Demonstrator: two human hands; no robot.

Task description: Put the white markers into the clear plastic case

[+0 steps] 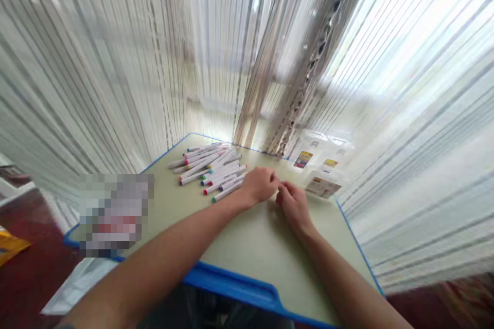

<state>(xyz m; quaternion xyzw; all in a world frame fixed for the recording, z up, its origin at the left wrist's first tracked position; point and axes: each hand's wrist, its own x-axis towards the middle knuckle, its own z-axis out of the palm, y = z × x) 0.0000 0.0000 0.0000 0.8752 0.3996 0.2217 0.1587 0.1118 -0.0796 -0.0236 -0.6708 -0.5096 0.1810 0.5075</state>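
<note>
My left hand (261,184) and my right hand (294,206) meet over the middle of the pale tabletop (247,239), with fingers curled and pressed together. Whatever lies between the fingertips, if anything, is hidden or too small to make out. Just left of my left hand, a loose pile of white markers (198,164) with coloured ends is spread out, several of them side by side. Beyond my right hand are clear plastic packages with printed labels, one standing at the back (303,158) and another lower and nearer (323,186).
The table has a raised blue rim (231,280). A blurred-out, pixelated item (116,216) lies on its left part. String curtains (216,51) hang right behind and around the table. A white bag (75,288) is below the left edge, near a yellow object (11,247).
</note>
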